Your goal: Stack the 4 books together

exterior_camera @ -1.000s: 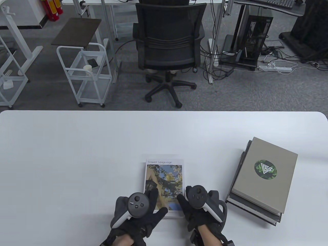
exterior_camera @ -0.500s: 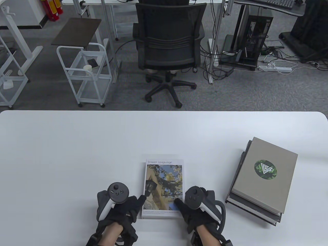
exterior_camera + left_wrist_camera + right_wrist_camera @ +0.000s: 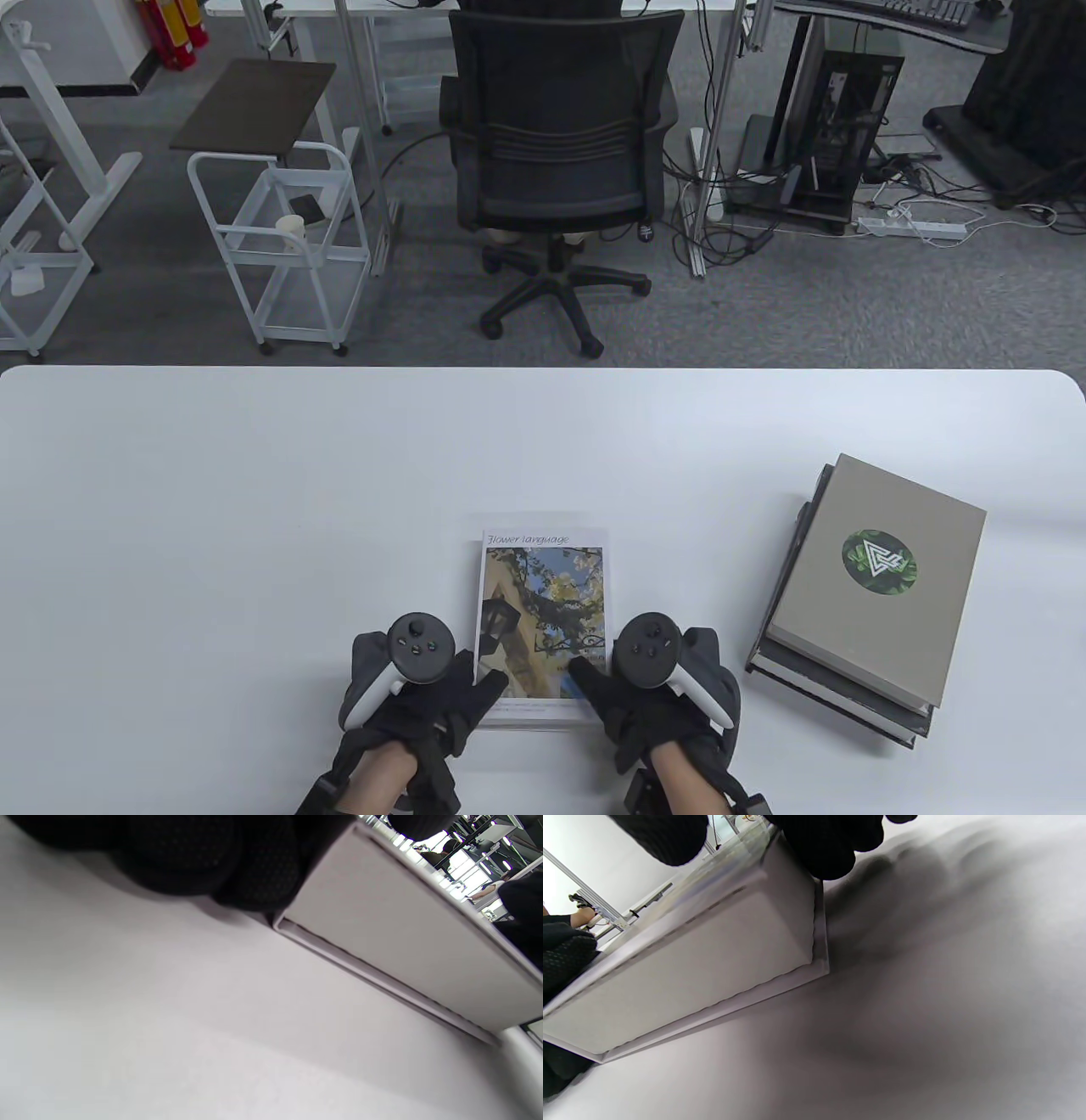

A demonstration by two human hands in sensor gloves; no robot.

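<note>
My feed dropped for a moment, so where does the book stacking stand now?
Done: a pile topped by the grey hardcover book sits at the table's right. In hand: left hand and right hand grip the near corners of the white flower-photo book. Left: carry it onto that pile.

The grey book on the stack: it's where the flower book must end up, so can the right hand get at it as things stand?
Probably yes. Bare table lies between the right hand and the grey book, but that hand now grips the flower book.
</note>
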